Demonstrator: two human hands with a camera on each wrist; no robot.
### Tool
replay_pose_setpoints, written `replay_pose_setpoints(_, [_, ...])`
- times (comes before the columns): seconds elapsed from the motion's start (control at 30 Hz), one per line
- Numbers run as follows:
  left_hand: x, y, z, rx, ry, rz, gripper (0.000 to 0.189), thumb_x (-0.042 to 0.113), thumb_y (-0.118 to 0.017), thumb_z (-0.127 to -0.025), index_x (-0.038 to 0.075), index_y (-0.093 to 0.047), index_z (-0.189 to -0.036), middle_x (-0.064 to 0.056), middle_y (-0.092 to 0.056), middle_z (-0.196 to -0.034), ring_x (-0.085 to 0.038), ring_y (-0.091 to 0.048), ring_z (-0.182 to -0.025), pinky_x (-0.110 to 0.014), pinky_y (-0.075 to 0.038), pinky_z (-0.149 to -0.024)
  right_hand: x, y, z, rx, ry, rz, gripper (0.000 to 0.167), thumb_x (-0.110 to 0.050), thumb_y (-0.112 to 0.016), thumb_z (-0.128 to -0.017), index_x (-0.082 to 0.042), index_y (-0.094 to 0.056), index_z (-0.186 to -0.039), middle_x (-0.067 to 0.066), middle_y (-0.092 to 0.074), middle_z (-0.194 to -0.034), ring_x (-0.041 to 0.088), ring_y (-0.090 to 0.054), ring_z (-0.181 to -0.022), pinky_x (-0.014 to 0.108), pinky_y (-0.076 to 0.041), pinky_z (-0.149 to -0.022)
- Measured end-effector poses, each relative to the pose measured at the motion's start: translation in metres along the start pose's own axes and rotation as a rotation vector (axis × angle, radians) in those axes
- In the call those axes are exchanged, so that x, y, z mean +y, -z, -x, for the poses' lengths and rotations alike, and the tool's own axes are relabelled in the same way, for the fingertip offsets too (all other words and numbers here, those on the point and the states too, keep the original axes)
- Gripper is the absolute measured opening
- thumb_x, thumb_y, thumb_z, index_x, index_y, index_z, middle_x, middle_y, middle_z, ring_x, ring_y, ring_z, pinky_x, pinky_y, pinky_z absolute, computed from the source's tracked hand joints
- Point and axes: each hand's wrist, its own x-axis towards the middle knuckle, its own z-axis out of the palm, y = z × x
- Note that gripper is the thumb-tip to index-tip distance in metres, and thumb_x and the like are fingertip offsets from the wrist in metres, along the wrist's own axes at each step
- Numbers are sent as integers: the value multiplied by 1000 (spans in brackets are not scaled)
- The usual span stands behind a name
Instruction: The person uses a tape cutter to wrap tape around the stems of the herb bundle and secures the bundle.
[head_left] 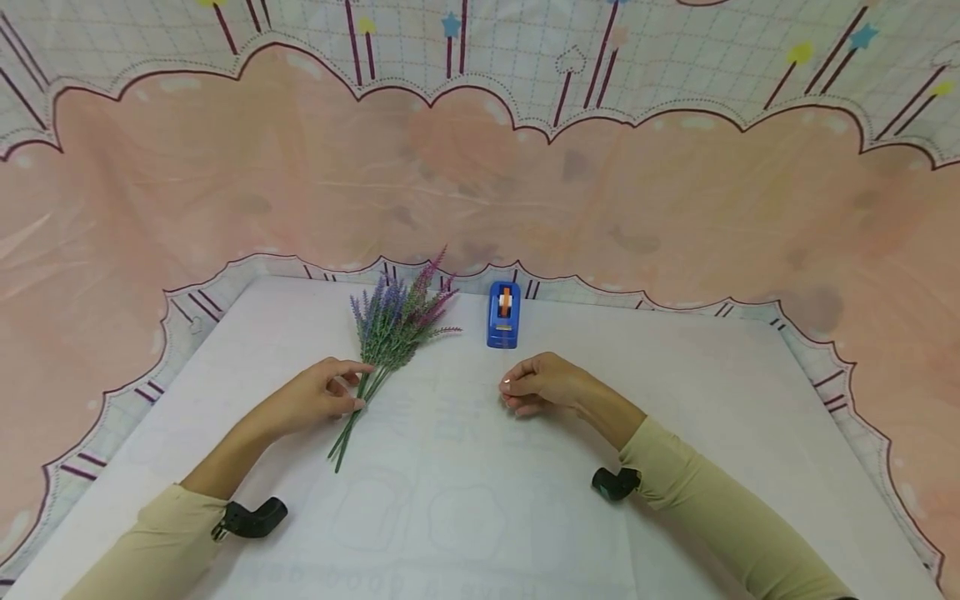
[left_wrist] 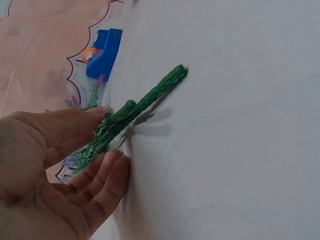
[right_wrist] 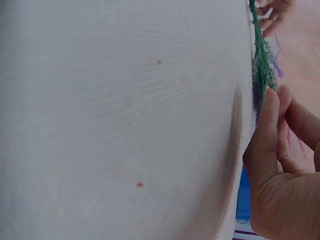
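White table (head_left: 525, 517): left hand (head_left: 318, 392) lightly grips flowers (head_left: 393, 325) by gathered stems (head_left: 348, 428), no binding seen; right hand (head_left: 543, 385), grip unclear; tape dispenser (head_left: 503, 319) far, untouched.

khaki l. sleeve (head_left: 150, 542), matching r. sleeve (head_left: 720, 508), bent blk l. wrist cam (head_left: 257, 517), rounded blk r. wrist cam (head_left: 616, 484)

White tabletop (head_left: 720, 400): faint outlines (head_left: 468, 487) showing through
Peach cloth (head_left: 675, 208) around it: maroon scalloped borders (head_left: 430, 104)
Checked band (head_left: 510, 50) up top: blue stars (head_left: 452, 25), yellow shapes (head_left: 800, 53)
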Motion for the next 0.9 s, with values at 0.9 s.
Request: replay_pose_setpoints(0.9, [12,-12,10,21,249,414,79,7,-64,-99,-7,-13,-158,-14,-71,-101,-20,-69,-83,-34,-58,-72,-1,1,0,0,2,7,17,-10,-68,-97,3,-70,-108,9,-74,-94,14,-69,-77,32,-61,-76])
